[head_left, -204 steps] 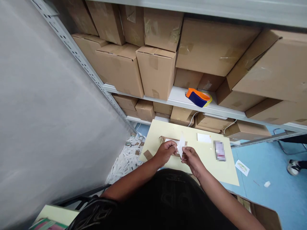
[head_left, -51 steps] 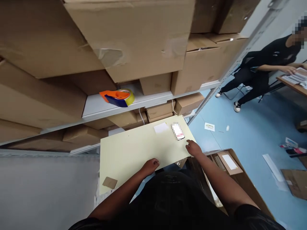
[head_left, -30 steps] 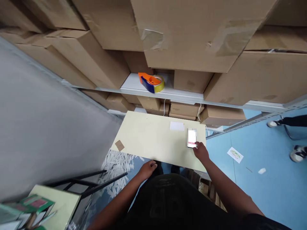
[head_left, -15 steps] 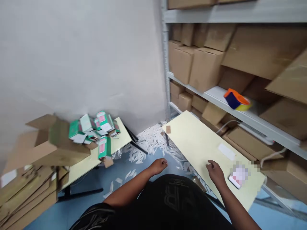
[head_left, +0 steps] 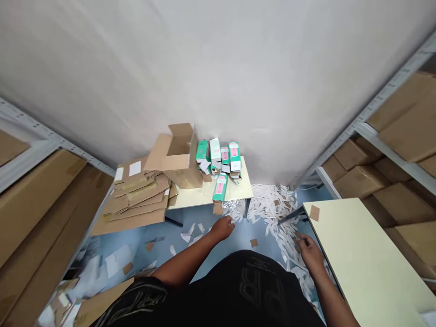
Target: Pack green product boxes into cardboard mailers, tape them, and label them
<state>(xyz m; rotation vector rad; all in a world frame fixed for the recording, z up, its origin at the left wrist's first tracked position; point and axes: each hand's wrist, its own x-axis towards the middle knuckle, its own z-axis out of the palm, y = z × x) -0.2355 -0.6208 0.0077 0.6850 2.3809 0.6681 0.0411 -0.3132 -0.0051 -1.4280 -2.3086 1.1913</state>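
Note:
My left hand (head_left: 223, 228) hangs in the air with its fingers loosely curled in, and nothing shows in it. It is nearest to a green and white carton (head_left: 220, 187) with a pink panel, which lies at the front of the far table (head_left: 185, 198); the two are apart. My right hand (head_left: 310, 254) is beside the left edge of the right-hand table (head_left: 357, 245), its fingers bent but apart and holding nothing visible. More green cartons (head_left: 235, 156) stand at the back of the far table beside an open cardboard box (head_left: 180, 175).
Flattened cardboard (head_left: 136, 197) is stacked at the left of the far table. White paper strips (head_left: 272, 204) litter the blue floor. Shelves with brown boxes (head_left: 363, 181) stand right, and large cartons (head_left: 44, 218) left. A cardboard scrap (head_left: 314, 213) lies on the right-hand table.
My view has swung left, bringing the far table to the middle and moving the right-hand table rightward. The phone on it has left the view. Both hands stay raised.

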